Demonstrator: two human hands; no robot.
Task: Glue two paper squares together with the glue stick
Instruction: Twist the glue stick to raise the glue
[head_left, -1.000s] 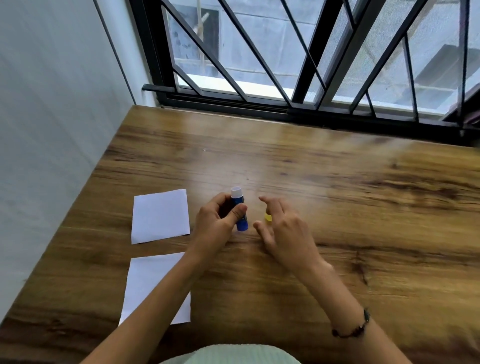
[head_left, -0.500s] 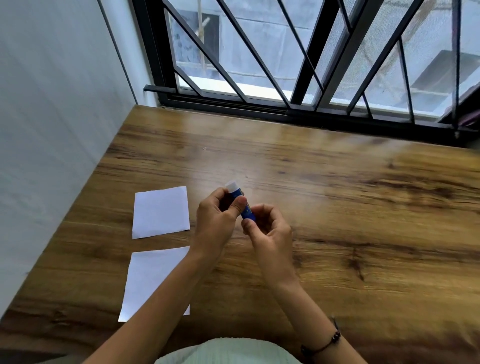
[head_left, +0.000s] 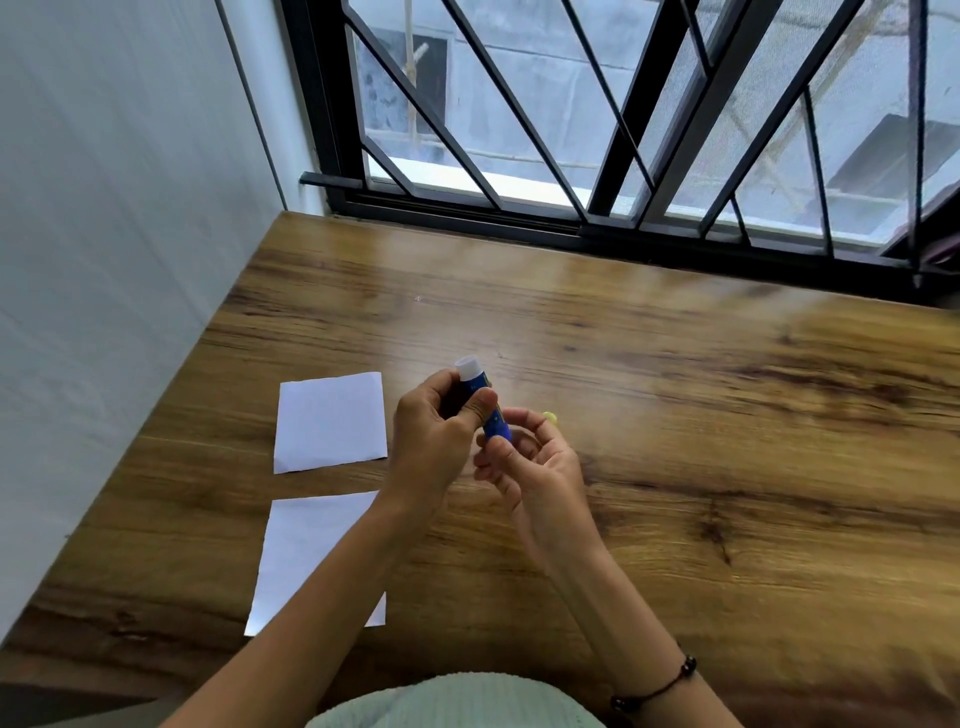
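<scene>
Head view: the glue stick (head_left: 485, 405) is held above the wooden surface (head_left: 675, 415), tilted, its long axis running from the white tip at upper left, pointing away from the person, down to the blue base at lower right. The left hand (head_left: 434, 441) grips the upper barrel, fingers curled round it, thumb across the front. The right hand (head_left: 535, 467) pinches the base between thumb and fingers. A yellow cap (head_left: 550, 417) lies just beyond the right hand. Two white paper squares, far square (head_left: 331, 428) and near square (head_left: 306, 551), lie apart at left.
</scene>
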